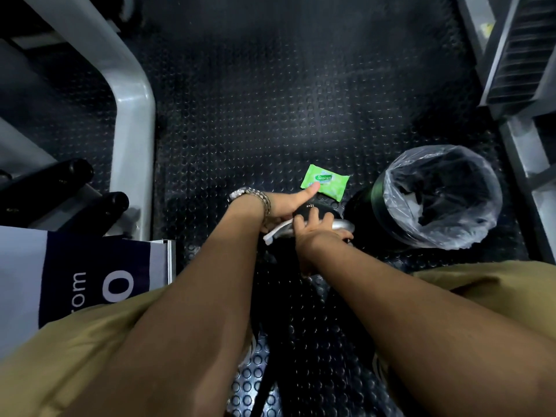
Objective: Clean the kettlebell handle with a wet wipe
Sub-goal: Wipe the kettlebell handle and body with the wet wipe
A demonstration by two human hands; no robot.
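We have our right hand [316, 236] curled over the kettlebell handle [341, 225], with the wet wipe [275, 233] pressed between fingers and metal. 1 white tail of it trails out on the left side of the grip. The bare silver stretch of handle shows just right of that grip, so we judge that end is not yet wiped. The black kettlebell [307, 207] stands on the studded floor mat [270, 115] directly under the grip, its body just beyond our fingertips.

Our left hand [285, 206] lies against the bell just left of the grip, thumb stretched out flat. Its fingers are hidden, so we cannot tell whether they wrap the bell or only brace it.

To do this step well, we should keep the wipe wrapped round the bar, not only laid on top, and slide the grip rightward along the bare metal. Twisting the wrist as we go should reach the underside. The left hand ought to hold the bell steady against tipping. The green wipe pack [326, 182] lies just beyond the grip. The lined bin [377, 203] stands near on its right, handy for the used wipe.
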